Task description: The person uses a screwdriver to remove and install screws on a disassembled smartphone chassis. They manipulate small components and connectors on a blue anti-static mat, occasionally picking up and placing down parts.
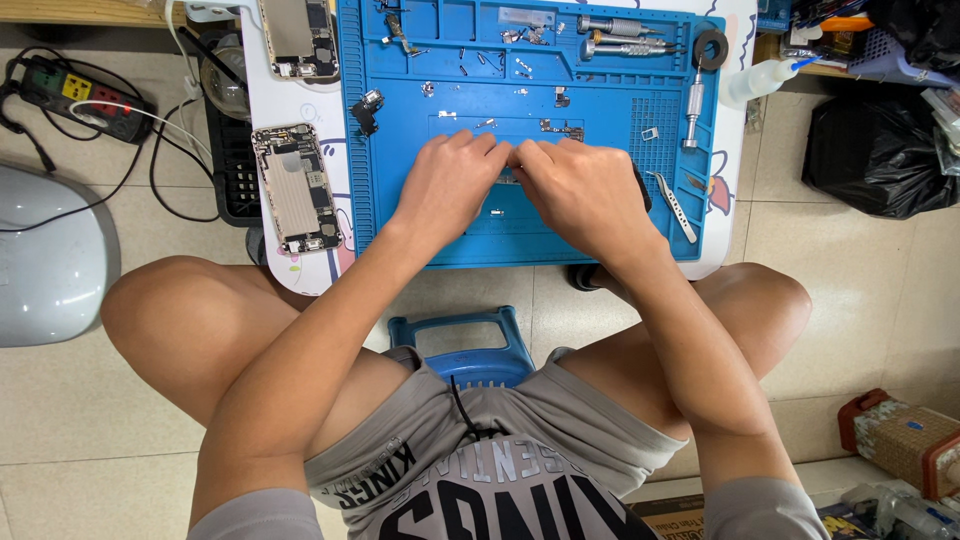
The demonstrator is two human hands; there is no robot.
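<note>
Both hands meet over a small part mid-mat
Left hand (447, 185) and right hand (583, 190) curl fingertips together on the blue mat (400, 220); grip unclear, and loose screws (470, 62) nearby might scatter

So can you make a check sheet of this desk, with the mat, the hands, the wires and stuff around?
Surface: blue mat on a small white table.
Job's things: tiny part under both hands, hidden.
Clutter: two opened phones, screwdrivers, tweezers, screws.
Fingers: left hand and right hand meet at fingertips; grip cannot be told.
Cables: power strip, white and black wires.
Surroundings: tile floor, blue stool, black bag.
</note>
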